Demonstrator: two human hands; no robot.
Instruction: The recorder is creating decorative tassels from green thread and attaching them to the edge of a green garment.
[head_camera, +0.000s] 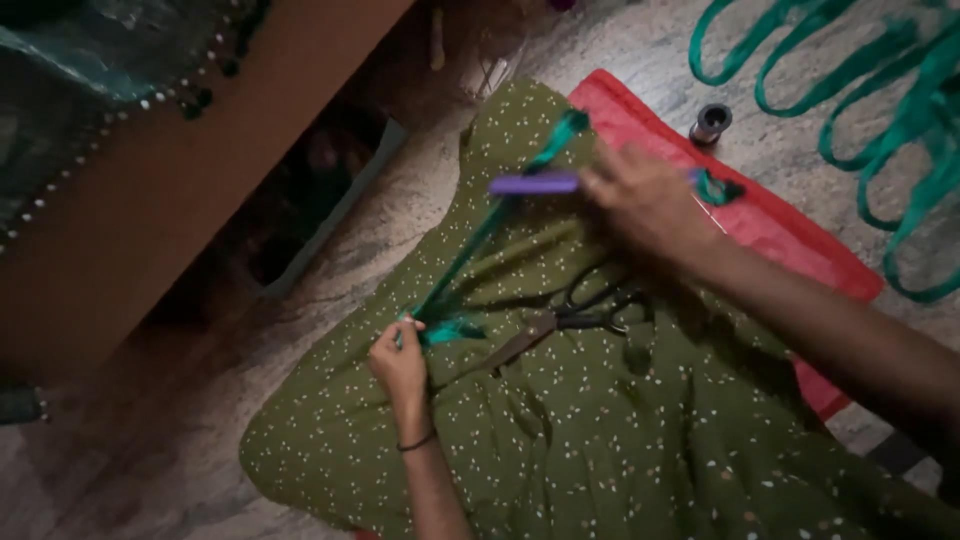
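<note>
Left hand (398, 362) pinching teal fabric strip (470, 250) taut; right hand (640, 195) gripping purple plastic stick (535, 183). Black-handled scissors (570, 318) on olive dotted cloth (600, 430); dark thread spool (710, 123), red mat (780, 225), looped teal cord (900, 110) nearby.

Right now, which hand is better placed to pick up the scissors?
Probably neither is free. The left hand pinches the green strip, and the right hand holds the purple stick. The right sits nearer the scissors handles.

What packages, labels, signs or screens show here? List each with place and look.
None in view: no package, label, sign or screen.
Nearest thing to one: a small dark spool with a pale top, standing on the stone floor by the red mat.
</note>
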